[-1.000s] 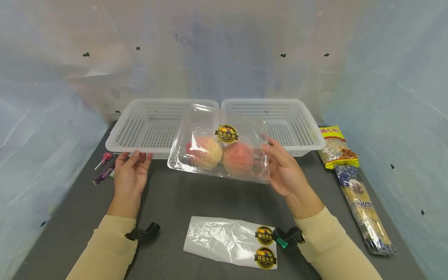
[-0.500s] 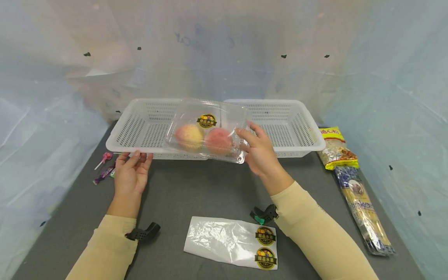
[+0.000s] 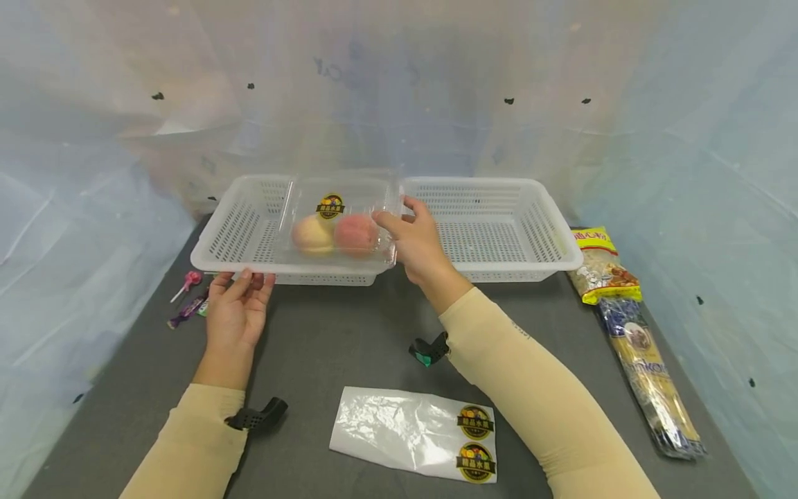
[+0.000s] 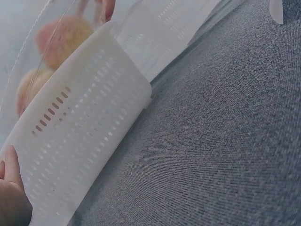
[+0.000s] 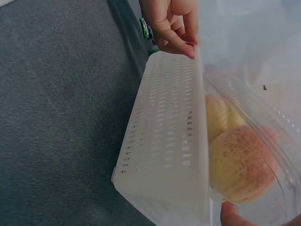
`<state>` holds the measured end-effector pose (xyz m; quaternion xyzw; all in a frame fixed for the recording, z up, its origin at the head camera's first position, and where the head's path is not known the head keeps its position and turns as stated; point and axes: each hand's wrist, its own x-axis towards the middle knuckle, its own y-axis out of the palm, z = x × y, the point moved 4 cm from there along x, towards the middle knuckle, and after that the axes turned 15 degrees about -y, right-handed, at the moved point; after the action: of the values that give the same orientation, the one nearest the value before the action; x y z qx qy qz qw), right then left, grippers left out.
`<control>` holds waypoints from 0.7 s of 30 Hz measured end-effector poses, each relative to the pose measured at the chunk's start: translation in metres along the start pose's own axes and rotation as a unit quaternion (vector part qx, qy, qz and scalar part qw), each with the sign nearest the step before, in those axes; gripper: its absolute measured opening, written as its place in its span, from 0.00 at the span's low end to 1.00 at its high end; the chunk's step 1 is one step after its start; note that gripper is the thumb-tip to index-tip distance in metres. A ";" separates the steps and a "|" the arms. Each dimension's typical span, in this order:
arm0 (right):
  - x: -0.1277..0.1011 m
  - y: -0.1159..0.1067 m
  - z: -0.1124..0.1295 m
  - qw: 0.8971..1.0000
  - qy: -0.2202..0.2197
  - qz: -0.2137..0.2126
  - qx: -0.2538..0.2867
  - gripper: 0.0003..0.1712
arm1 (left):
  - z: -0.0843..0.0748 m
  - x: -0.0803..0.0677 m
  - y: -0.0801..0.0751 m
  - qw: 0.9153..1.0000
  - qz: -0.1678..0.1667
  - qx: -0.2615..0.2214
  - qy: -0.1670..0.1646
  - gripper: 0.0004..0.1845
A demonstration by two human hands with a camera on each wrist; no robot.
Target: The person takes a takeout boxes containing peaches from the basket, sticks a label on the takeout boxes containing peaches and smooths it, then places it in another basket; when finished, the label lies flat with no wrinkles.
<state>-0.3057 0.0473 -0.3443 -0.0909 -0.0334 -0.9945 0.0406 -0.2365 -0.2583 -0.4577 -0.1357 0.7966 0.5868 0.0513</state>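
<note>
My right hand (image 3: 421,244) grips the right end of a clear plastic fruit box (image 3: 364,190), thumb on top. Inside the box lie two peaches, a yellowish peach (image 3: 313,234) and a redder peach (image 3: 357,234); a round label (image 3: 330,206) sticks to its lid. The box is over the left white basket (image 3: 224,232), within or just above its rim at the right side. At that basket's front left, my left hand (image 3: 235,315) holds the rim between thumb and fingers, as the right wrist view shows (image 5: 171,23).
A second white basket (image 3: 492,239) stands beside the first. Left lie a pink lollipop (image 3: 192,277) and a purple-wrapped sweet (image 3: 183,315). On the right are a yellow food bag (image 3: 601,267) and a noodle pack (image 3: 648,378). A white label sheet (image 3: 399,430) lies in front.
My right hand has carried the fruit box left and away from me, over the left basket, and the box has come down flatter. The left hand has stayed at the basket rim.
</note>
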 end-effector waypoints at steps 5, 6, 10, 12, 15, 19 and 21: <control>0.012 0.016 -0.003 0.999 0.017 0.015 -0.030 0.50 | 0.002 0.000 0.001 1.000 -0.001 0.001 0.002 0.18; 0.015 0.018 -0.004 0.999 0.019 0.019 -0.039 0.49 | 0.002 -0.001 0.002 1.000 -0.002 0.002 0.003 0.17; 0.025 0.029 -0.008 0.996 0.026 0.045 -0.079 0.48 | 0.003 -0.001 0.002 1.000 -0.003 0.006 0.003 0.17; 0.028 0.035 -0.009 0.993 0.028 0.064 -0.099 0.47 | 0.002 -0.001 0.002 1.000 -0.004 0.010 0.004 0.17; 0.032 0.043 -0.013 0.986 0.044 0.097 -0.128 0.47 | 0.001 -0.001 0.000 1.000 -0.008 0.011 0.006 0.18; 0.034 0.049 -0.023 0.981 0.067 0.120 -0.134 0.45 | 0.001 0.000 -0.002 1.000 -0.012 0.011 0.005 0.18; 0.034 0.051 -0.028 0.982 0.071 0.125 -0.121 0.45 | 0.001 0.000 -0.002 1.000 -0.012 0.010 0.002 0.18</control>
<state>-0.3391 -0.0080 -0.3627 -0.0273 0.1014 -0.9822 0.1557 -0.2364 -0.2577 -0.4600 -0.1458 0.8007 0.5782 0.0574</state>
